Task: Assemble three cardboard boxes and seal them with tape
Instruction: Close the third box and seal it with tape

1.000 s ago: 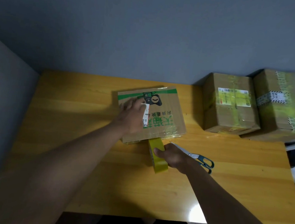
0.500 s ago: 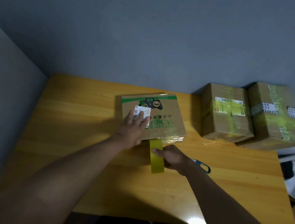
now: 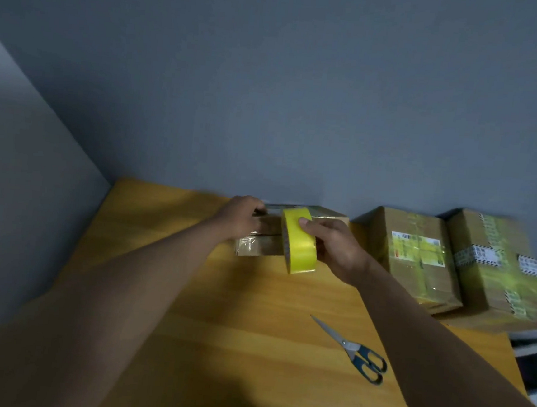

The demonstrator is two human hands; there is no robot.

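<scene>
A low cardboard box (image 3: 258, 244) lies on the wooden table (image 3: 248, 347) near the back wall. My left hand (image 3: 241, 217) rests on its top with the fingers curled over the far left edge. My right hand (image 3: 331, 244) grips a yellow tape roll (image 3: 299, 241) held upright in front of the box, the thumb on the roll's outer face. The roll hides the middle of the box. Two taped boxes stand side by side at the back right, one (image 3: 418, 258) nearer the middle and one (image 3: 495, 268) at the table's right end.
Scissors (image 3: 353, 350) with dark handles lie on the table right of centre, blades pointing toward the back left. A grey wall runs behind the table and another along its left side. Past the right edge are dark and white things.
The box has moved back toward the wall and now shows its side. My right hand has raised the tape roll off the table in front of it. The scissors lie uncovered.
</scene>
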